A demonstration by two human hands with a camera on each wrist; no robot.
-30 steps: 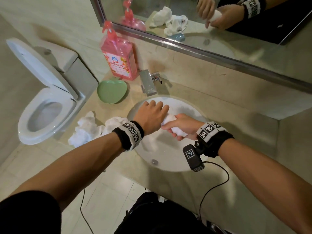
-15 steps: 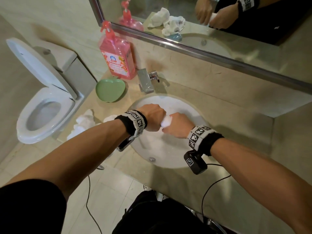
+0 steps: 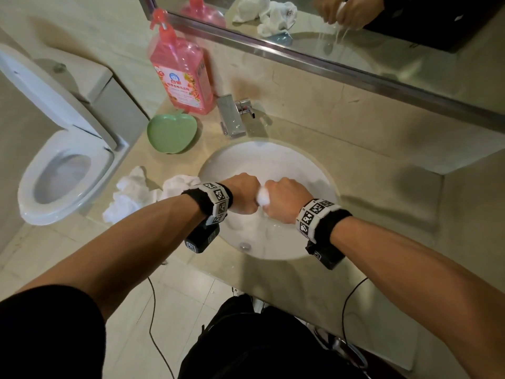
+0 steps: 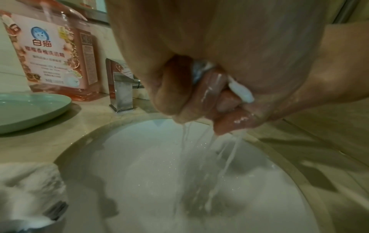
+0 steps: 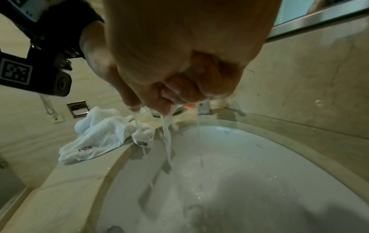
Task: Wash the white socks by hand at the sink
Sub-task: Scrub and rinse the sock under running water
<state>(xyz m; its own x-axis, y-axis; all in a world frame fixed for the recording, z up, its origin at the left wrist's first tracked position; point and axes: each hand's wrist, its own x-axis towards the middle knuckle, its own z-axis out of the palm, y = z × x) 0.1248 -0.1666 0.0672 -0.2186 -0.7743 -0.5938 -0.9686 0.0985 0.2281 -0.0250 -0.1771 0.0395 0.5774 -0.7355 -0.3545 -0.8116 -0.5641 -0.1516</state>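
Both hands are fists side by side over the white sink point(image 3: 287, 160), wringing one wet white sock point(image 3: 263, 198). My left hand point(image 3: 244, 193) grips one end, my right hand point(image 3: 284, 199) the other; only a small white bulge shows between them. In the left wrist view, a bit of the sock point(image 4: 240, 92) shows between my left hand's fingers point(image 4: 171, 97), and milky water runs down into the sink point(image 4: 139, 181). The right wrist view shows my right hand's curled fingers point(image 5: 179, 89) with water streaming off into the sink point(image 5: 249, 165). Several more white socks point(image 3: 131, 195) lie on the counter, left of the sink.
A pink pump bottle of detergent point(image 3: 181, 75) stands at the back left, a green apple-shaped dish point(image 3: 172, 134) in front of it. The chrome tap point(image 3: 232, 119) sits behind the sink. A toilet point(image 3: 60, 170) with raised lid is on the left. A mirror point(image 3: 355, 31) runs along the wall.
My hands have gone from holding the sock loosely to two tight fists pressed close together. Water now streams from the sock.
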